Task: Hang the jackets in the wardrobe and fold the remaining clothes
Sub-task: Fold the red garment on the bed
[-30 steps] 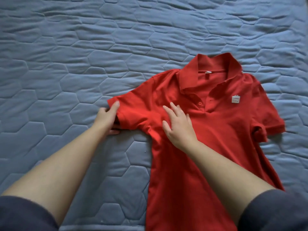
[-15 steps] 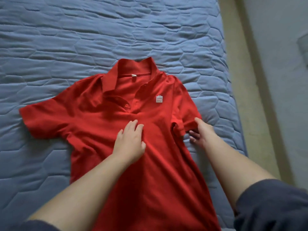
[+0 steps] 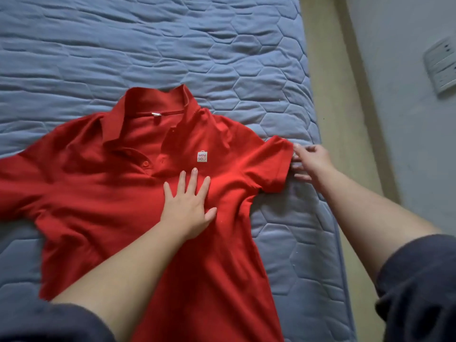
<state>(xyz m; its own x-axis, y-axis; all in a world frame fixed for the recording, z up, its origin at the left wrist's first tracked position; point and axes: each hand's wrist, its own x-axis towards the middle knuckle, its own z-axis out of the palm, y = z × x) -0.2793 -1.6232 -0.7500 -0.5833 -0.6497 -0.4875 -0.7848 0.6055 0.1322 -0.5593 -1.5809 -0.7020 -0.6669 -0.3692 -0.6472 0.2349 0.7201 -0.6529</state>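
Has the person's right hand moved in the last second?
Yes. It lay on the shirt beside the buttons; now the right hand is at the sleeve cuff, past the logo patch, toward the bed edge.

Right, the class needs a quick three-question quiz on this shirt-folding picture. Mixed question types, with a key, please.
1. True or false: the left hand lies flat, fingers spread, on the chest of the red polo shirt.
2. Where is the right hand? A) flat on the shirt's chest B) at the hem of the outstretched sleeve C) raised in the air, well clear of the shirt
3. Fill in: the shirt lies front-up on a blue quilted ____.
Key: 1 true; 2 B; 3 mattress.
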